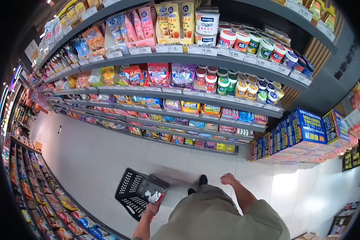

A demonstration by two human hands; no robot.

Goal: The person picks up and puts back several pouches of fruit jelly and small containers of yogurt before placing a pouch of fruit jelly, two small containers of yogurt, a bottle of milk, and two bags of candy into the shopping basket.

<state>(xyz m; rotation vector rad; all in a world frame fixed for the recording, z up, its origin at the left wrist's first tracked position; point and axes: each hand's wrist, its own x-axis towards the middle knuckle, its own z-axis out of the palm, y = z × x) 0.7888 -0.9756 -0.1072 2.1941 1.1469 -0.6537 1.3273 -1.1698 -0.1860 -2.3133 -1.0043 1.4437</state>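
Note:
My left hand point(152, 208) is closed around the red handle point(160, 198) of a dark grey shopping basket point(126, 188) with round holes in its walls. The basket hangs tilted at my left side above the floor. A crumpled white item point(152, 196) shows inside it, too small to name. On the other side, my right hand point(228, 179) is held out over the floor, its fingers loosely bent and apart with nothing seen in them. The nearest goods to it are the stacked blue boxes ahead on the right.
A curved, tiered shelf point(148, 90) of bagged sweets and small tubs spans the front. Stacked blue boxes point(304, 126) stand at its right end. More packaged goods fill the low shelving point(54, 196) on the left. Pale tiled floor point(96, 148) runs between the shelves.

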